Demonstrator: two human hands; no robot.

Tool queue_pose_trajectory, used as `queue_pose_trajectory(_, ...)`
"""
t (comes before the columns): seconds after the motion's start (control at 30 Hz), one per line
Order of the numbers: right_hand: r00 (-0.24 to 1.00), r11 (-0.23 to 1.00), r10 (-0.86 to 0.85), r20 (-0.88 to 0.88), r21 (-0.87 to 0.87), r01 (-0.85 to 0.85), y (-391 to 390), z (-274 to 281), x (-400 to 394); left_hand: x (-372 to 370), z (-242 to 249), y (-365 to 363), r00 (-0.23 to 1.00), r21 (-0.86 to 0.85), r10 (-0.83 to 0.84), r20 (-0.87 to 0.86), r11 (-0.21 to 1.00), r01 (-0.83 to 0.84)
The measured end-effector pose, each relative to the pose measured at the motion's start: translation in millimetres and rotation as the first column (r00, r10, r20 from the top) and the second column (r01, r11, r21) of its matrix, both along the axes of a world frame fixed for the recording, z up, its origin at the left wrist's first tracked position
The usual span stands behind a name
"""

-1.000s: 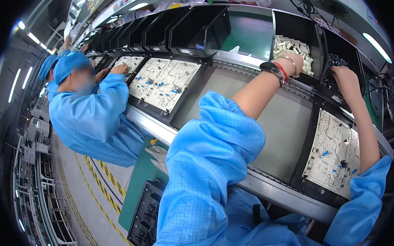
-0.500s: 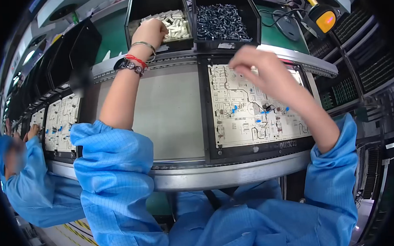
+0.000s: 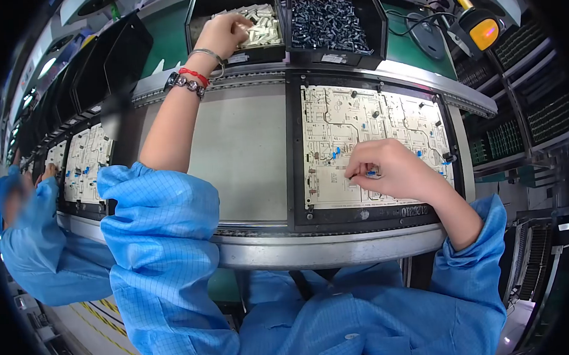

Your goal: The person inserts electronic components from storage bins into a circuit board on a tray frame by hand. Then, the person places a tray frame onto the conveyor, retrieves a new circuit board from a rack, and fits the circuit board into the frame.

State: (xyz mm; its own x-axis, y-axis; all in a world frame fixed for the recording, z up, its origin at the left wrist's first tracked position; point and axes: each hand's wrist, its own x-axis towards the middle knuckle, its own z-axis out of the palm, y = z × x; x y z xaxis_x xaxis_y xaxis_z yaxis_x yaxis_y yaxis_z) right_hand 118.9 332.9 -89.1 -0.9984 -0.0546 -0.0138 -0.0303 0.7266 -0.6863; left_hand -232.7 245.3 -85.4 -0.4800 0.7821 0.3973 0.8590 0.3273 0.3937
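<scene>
Thumb and forefinger of the right hand (image 3: 392, 169) are drawn into a narrow pinch around what looks like a small dark piece (image 3: 352, 177), over the lower part of a printed circuit board (image 3: 352, 127). That board lies beneath and beyond the hand, set in a black frame (image 3: 297, 177). Up and to the left of it, the left hand (image 3: 223, 35) hangs with curled fingers at a bin (image 3: 276, 53) of white pieces (image 3: 265, 27); whether it grips any, one cannot tell. For handling this fine, a light pinch at the very tips and a quiet wrist seem best, with the knuckles high enough to clear the blue components (image 3: 335, 153) just beside the fingers. To the left of the right hand spreads a grey panel (image 3: 242, 154), and the metal edge of the bench (image 3: 338, 248) runs between that hand and the body. Beyond the right hand, a 2nd bin (image 3: 362, 61) holds dark parts (image 3: 329, 26); farther right stands an orange-faced scanner (image 3: 483, 35), with racks (image 3: 551, 115) past it. Well left of both hands, a co-worker's blue sleeve (image 3: 33, 245) shows near another board (image 3: 93, 151).
</scene>
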Motion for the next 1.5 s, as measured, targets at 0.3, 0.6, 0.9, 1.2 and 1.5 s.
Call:
queue_pose_trajectory(0.3, 0.993, 0.999, -0.024, -0.112, 0.045, 0.030, -1, -8, 7, 59, 20, -25, 0.871, 0.627, -0.224, 0.437, 0.770, -0.117)
queue_pose_trajectory(0.6, 0.990, 0.997, -0.057, -0.133, 0.035, 0.062, -4, -10, 9, 149, -10, -52, -0.139, 0.450, -0.476, 0.869, 0.874, -0.183)
queue_pose_trajectory(0.9, 0.950, 0.971, 0.017, -0.311, 0.233, 0.059, -14, -14, 11, 168, -5, -49, -0.135, 0.371, -0.385, 0.913, 0.921, -0.117)
queue_pose_trajectory(1.2, 0.965, 0.988, -0.029, -0.261, 0.142, 0.068, -11, -16, 13, 173, -10, -45, -0.181, 0.380, -0.392, 0.902, 0.920, -0.094)
queue_pose_trajectory(1.5, 0.959, 0.989, -0.012, -0.283, 0.139, 0.054, -9, -16, 13, 172, -10, -43, -0.167, 0.337, -0.333, 0.928, 0.942, -0.004)
